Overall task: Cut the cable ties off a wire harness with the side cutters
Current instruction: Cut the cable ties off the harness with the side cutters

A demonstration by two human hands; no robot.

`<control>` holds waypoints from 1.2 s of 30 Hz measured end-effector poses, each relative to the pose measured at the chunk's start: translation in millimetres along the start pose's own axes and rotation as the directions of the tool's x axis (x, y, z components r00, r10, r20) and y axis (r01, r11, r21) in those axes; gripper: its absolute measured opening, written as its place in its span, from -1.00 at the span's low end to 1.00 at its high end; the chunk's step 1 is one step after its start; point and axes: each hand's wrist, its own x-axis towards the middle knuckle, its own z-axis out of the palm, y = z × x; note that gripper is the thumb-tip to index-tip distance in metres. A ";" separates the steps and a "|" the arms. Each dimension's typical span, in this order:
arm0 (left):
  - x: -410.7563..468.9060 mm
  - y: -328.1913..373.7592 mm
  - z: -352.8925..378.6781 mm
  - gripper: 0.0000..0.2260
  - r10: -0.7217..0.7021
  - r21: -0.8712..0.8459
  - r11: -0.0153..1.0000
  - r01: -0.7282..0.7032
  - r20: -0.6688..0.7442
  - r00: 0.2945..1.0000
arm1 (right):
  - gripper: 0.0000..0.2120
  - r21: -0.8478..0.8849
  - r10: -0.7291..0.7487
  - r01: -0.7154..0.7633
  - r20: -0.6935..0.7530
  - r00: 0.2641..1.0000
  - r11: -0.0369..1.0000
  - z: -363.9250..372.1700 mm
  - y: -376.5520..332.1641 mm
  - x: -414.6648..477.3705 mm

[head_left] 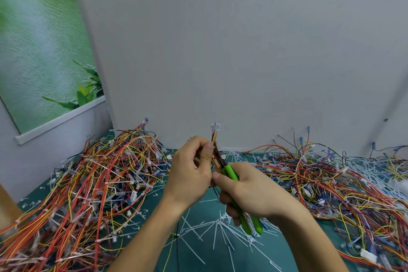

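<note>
The grip of the left hand (192, 172) pinches a thin red-and-yellow wire harness (214, 137), held upright above the teal worktop (198, 247). The right hand (249, 194) curls round green-handled side cutters (230, 173), their nose against it. The harness looks light and floppy, so it is probably best pinched close to where the blades bite.

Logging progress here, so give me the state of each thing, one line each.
Harness: held upright, connectors up.
Left hand: pinches harness.
Cutters: nose at harness; jaws hidden.
Right hand: grips cutters.
Cut ties: loose on mat.
Left pile: heaped, tangled.
Right pile: heaped, tangled.
</note>
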 end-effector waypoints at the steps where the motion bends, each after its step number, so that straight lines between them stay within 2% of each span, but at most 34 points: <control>1: 0.0 0.1 0.0 -0.81 0.001 -0.005 1.000 -0.001 0.001 1.000 | -0.69 0.002 -0.002 0.002 -0.009 1.000 1.000 0.4 0.1 0.2; 5: -0.5 3.5 -2.3 -0.81 0.034 -0.046 0.998 -0.033 0.021 0.999 | -0.74 0.090 -0.011 0.012 -0.009 1.000 0.996 2.3 -1.5 0.6; 8: -0.9 8.2 -2.3 -0.81 0.173 0.033 0.984 -0.174 0.009 0.985 | -0.75 0.286 0.016 -0.008 -0.027 1.000 0.958 1.1 -2.9 2.0; 10: -0.9 7.8 -0.6 -0.80 0.194 0.007 0.981 -0.194 0.002 0.981 | -0.77 0.401 0.022 -0.010 -0.026 0.999 0.916 -3.1 -4.4 3.0; 16: 4.0 -1.4 -6.2 -0.72 -0.056 -0.262 0.964 0.039 -0.061 0.997 | -0.87 0.661 -0.031 0.127 -0.155 0.987 0.739 -22.0 -7.6 4.1; 18: 8.0 -4.8 -9.6 -0.73 -0.103 -0.335 0.939 0.071 -0.076 0.992 | -0.85 0.630 -0.040 0.179 -0.229 0.973 0.755 -29.1 -5.1 3.3; 22: 13.6 -14.0 -15.0 -0.74 -0.169 -0.382 0.917 0.117 -0.105 0.980 | -0.75 0.431 -0.080 0.221 -0.322 0.943 0.875 -36.5 1.1 0.5; 25: 14.9 -16.4 -17.0 -0.74 -0.197 -0.370 0.919 0.135 -0.135 0.971 | -0.51 0.274 -0.086 0.158 -0.257 0.962 0.949 -34.4 4.1 -0.2; 28: 14.2 -15.8 -16.9 -0.72 -0.197 -0.325 0.935 0.141 -0.146 0.969 | -0.44 0.131 -0.094 0.116 -0.163 0.982 0.985 -25.6 3.0 -0.5; 30: 13.5 -14.9 -16.4 -0.71 -0.192 -0.300 0.943 0.142 -0.145 0.971 | -0.50 0.030 -0.112 0.118 -0.154 0.982 0.993 -19.5 2.6 0.9; 32: 13.4 -14.3 -16.1 -0.72 -0.209 -0.314 0.936 0.160 -0.131 0.969 | -0.67 -0.065 -0.134 0.123 -0.190 0.973 0.990 -15.9 3.2 3.0; 34: 14.2 -14.3 -16.6 -0.74 -0.227 -0.333 0.926 0.178 -0.114 0.967 | -0.81 -0.064 -0.134 0.123 -0.222 0.966 0.990 -15.0 4.4 5.2; 36: 15.7 -13.9 -17.1 -0.74 -0.248 -0.344 0.917 0.200 -0.102 0.963 | -0.89 0.015 -0.130 0.137 -0.233 0.964 0.990 -17.2 4.9 6.6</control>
